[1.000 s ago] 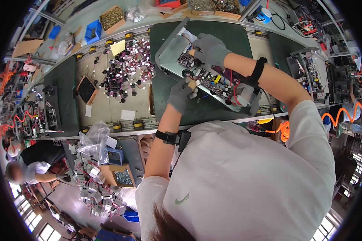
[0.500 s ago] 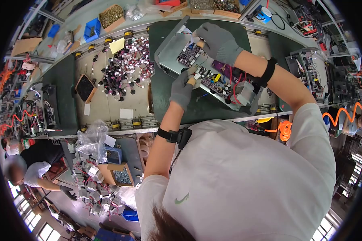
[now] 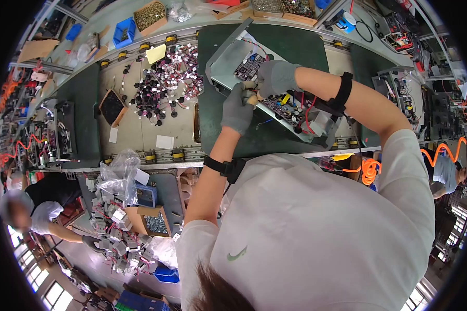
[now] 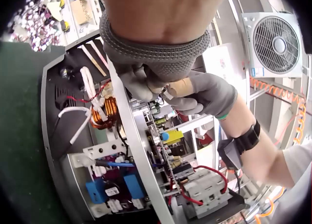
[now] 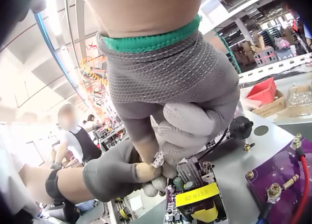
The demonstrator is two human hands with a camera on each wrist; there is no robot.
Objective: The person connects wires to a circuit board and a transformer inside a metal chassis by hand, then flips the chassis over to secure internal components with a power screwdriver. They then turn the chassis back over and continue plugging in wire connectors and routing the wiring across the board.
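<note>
Both gloved hands meet over the near edge of an open metal chassis [image 3: 227,66] that carries circuit boards. In the right wrist view a small white connector [image 5: 158,159] sits between the fingertips of the left hand [image 5: 114,173] and the right hand [image 5: 175,87]; both pinch it. The left wrist view shows the right hand [image 4: 212,95] fingertip to fingertip with the left hand [image 4: 153,63]. Just beside them on the board stands a yellow-wrapped transformer [image 5: 197,197]. The chassis stands at an angle on a green mat [image 3: 218,140].
Left of the mat lies a heap of wired parts [image 3: 166,83] and a small tray [image 3: 111,108]. Blue bin [image 3: 124,32] and cardboard boxes of small parts [image 3: 150,16] line the far side. Another person [image 3: 41,212] reaches toward grey parts at lower left.
The right hand has come down from the upper part of the chassis to meet the left hand. The person at lower left has extended an arm to the grey parts.
</note>
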